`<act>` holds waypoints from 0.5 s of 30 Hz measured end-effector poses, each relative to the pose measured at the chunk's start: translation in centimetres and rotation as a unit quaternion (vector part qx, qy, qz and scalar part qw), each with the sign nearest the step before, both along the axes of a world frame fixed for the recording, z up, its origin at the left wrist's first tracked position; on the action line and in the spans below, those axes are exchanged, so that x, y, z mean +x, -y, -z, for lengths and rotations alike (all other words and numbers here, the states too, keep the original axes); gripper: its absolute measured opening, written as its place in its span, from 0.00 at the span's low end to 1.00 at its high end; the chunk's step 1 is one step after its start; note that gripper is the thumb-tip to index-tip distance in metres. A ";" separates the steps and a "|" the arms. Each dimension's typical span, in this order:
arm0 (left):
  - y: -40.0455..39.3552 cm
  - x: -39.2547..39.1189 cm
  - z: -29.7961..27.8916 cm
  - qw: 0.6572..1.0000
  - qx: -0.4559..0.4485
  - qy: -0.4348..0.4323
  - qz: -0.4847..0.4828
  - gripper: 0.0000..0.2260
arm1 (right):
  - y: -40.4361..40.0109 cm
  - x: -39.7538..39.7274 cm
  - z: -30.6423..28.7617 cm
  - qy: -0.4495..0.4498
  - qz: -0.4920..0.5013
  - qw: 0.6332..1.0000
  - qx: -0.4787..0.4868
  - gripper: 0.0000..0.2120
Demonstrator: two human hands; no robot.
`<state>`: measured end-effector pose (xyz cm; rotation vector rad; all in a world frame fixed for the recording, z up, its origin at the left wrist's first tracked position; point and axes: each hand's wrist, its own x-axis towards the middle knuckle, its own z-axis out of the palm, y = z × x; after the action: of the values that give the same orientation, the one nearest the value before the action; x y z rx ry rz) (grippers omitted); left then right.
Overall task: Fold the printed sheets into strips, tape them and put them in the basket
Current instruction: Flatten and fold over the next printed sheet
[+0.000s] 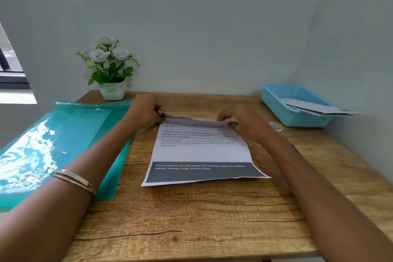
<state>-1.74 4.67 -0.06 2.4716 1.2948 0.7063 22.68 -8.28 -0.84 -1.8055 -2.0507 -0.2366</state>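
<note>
Head view: both hands' fingers (223,115) pinch the printed sheet's (200,153) far edge.

Soft, even daylight enters from a window (10,74) at left; strong glare ripples on the teal folder (42,147); shadows stay faint; wide-angle bending shows at the edges; fine print looks slightly blurred

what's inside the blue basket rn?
The blue basket holds folded paper strips whose ends stick out past its right rim. How many there are, and anything beneath them, is hidden.
</note>
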 end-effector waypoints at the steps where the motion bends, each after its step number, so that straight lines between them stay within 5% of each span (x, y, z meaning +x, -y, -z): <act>1: 0.0 0.0 -0.2 0.999 -0.003 -0.035 0.017 0.04 | 0.1 -0.1 0.1 0.044 -0.002 0.998 -0.049 0.17; 6: 0.2 0.6 -0.7 0.994 0.035 -0.101 0.024 0.14 | 0.7 -0.3 -0.2 0.086 0.023 0.984 -0.156 0.20; 9: 0.7 1.0 -0.5 0.987 0.055 -0.109 0.108 0.14 | 1.4 -0.6 -1.3 0.065 0.012 0.977 -0.204 0.17; 15: 1.1 2.1 1.0 0.961 0.055 -0.227 0.151 0.17 | 0.3 -3.7 -0.6 0.023 -0.002 0.987 -0.161 0.19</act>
<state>0.37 3.61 -1.09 2.9490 0.9832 0.1408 19.02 -8.60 -0.28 -1.9955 -2.2277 0.0617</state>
